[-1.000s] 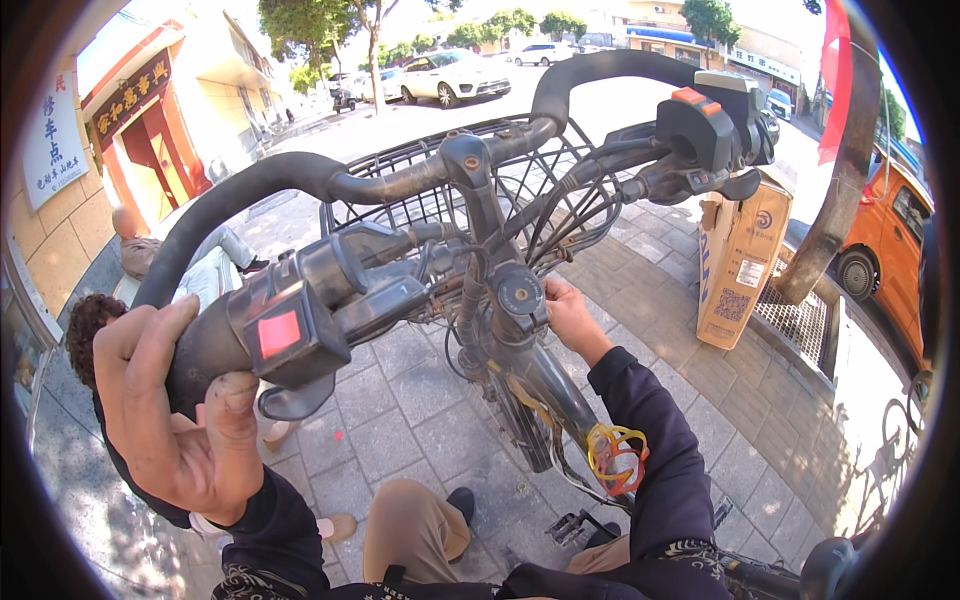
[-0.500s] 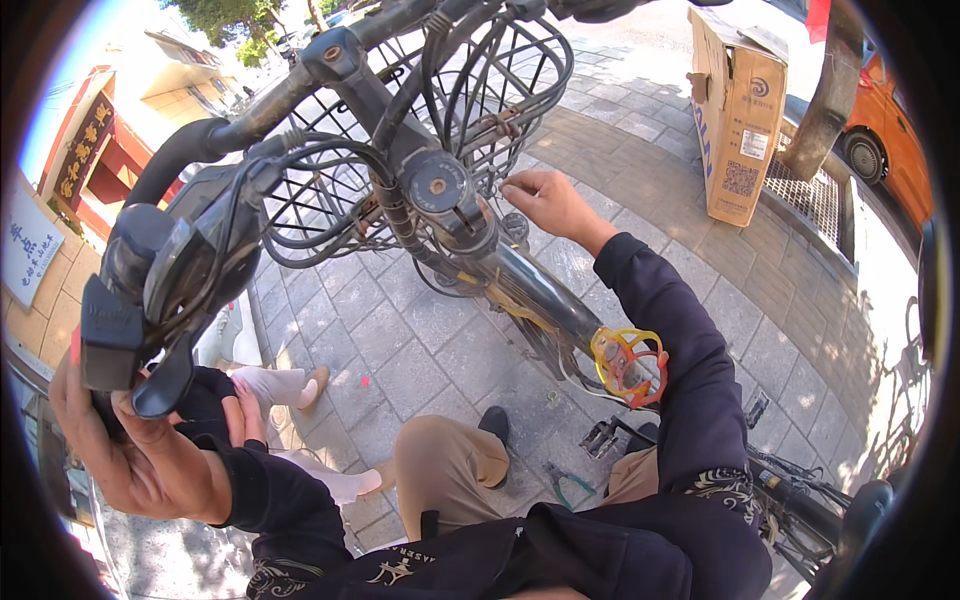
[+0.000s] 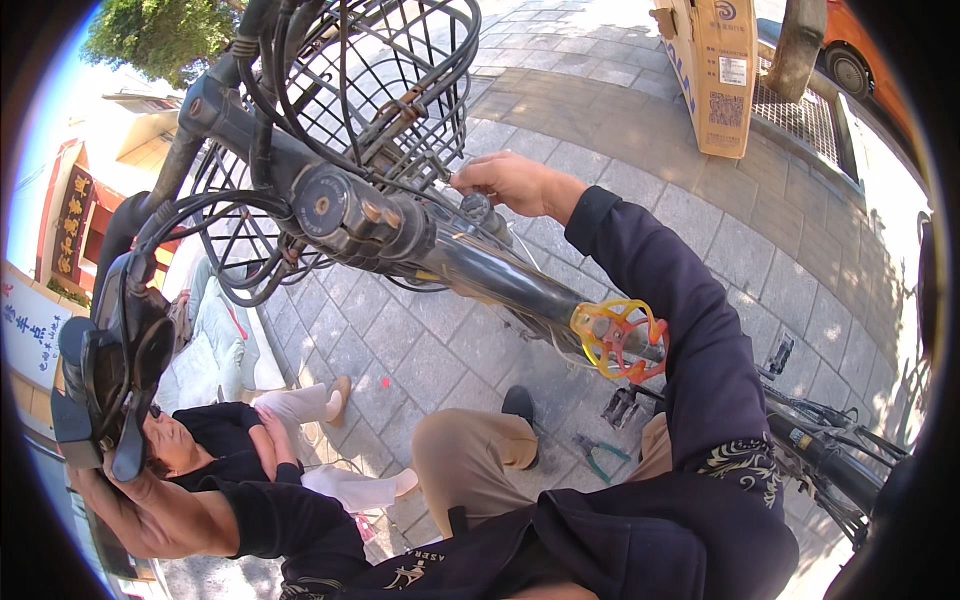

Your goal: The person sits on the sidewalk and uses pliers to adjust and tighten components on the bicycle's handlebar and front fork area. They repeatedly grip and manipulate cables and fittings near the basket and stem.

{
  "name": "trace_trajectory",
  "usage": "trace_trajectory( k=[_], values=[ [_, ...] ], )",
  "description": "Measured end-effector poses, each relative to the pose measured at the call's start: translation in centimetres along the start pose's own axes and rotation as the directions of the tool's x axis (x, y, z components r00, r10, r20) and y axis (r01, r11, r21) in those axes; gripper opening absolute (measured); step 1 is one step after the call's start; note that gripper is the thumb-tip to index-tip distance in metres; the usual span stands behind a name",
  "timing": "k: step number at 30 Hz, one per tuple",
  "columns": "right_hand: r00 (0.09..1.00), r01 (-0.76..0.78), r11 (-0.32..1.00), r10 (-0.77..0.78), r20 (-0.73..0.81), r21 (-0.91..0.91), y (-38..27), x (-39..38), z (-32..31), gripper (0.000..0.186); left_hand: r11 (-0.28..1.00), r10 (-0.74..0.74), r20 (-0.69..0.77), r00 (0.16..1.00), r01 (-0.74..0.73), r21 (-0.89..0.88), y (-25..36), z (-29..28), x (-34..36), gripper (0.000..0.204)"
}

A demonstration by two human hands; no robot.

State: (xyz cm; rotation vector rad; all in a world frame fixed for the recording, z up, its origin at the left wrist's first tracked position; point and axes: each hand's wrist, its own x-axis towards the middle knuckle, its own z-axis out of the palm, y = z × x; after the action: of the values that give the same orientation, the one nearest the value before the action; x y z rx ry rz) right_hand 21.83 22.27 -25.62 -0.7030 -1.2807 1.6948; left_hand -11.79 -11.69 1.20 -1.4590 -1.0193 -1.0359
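A black bicycle fills the upper left, its handlebar turned and tilted, with a black wire basket (image 3: pixel 400 60) in front. At the lower left, my left hand (image 3: pixel 160 515) is closed round the end of the handlebar, by the black brake lever (image 3: pixel 130 450); its fingertips are partly hidden. My right hand (image 3: pixel 515 182) reaches past the frame tube (image 3: pixel 500 265) to the basket's lower rear side. Its fingers are pinched by the metal bracket there, and what they hold is too small to make out. A yellow and orange bottle cage (image 3: pixel 620 340) sits on the frame beside my right forearm.
Pliers with teal handles (image 3: pixel 603 457) lie on the paving near my feet, close to a pedal (image 3: pixel 620 408). A person in black (image 3: pixel 225 445) sits at the left. A cardboard box (image 3: pixel 715 80) stands upper right by a tree trunk (image 3: pixel 797 50). Another bicycle (image 3: pixel 830 450) is at right.
The handlebar and basket have swung left and show more from the side. My left hand has moved down with the bar end. My right hand is slightly further left, still at the bracket.
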Motion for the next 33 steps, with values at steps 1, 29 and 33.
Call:
trace_trajectory(
  k=[1, 29, 33],
  values=[
    [0.999, 0.021, 0.999, -0.022, -0.037, -0.024, 0.2, 0.3, 0.3, 0.024, 1.0, -0.011, 0.008, 1.0, 0.011, -0.016, 0.2, 0.1, 0.0, 0.046],
    [0.994, 0.041, 0.404, -0.106, -0.003, -0.914, -4.3, -9.1, -3.4, 0.033, 0.999, -0.007, 0.064, 0.998, 0.01, -0.043, -0.2, 0.0, 0.3, 0.046],
    [0.953, 0.163, 0.6, -0.302, -0.032, -0.783, -5.2, -5.3, 0.7, 0.037, 0.999, 0.053, 0.031, 0.998, -0.053, -0.008, 0.7, 0.4, 0.9, 0.042]
  ],
)
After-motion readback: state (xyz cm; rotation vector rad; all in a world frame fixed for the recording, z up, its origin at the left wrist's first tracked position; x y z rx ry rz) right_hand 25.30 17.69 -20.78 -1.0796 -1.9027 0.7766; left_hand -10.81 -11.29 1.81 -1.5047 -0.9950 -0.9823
